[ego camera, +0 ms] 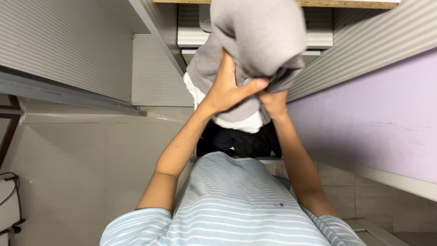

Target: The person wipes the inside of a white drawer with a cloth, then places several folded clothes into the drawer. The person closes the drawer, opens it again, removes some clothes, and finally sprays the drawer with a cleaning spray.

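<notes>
Gripping a grey garment point(259, 36), left hand point(227, 89) and right hand point(274, 102) clutch it.

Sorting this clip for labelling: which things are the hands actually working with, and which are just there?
In hand:
- grey garment, gripped by left hand and right hand

Just there:
- white cloth under the grey one
- black cloth
- lilac wall
- ribbed panel

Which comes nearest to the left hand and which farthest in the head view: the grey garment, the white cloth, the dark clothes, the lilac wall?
From the left hand:
1. Grey garment: gripped in the hand, up in front.
2. White cloth: just below the hand, under the grey one.
3. Dark clothes: lower still, beneath the white cloth.
4. Lilac wall: far off to the right.
</notes>
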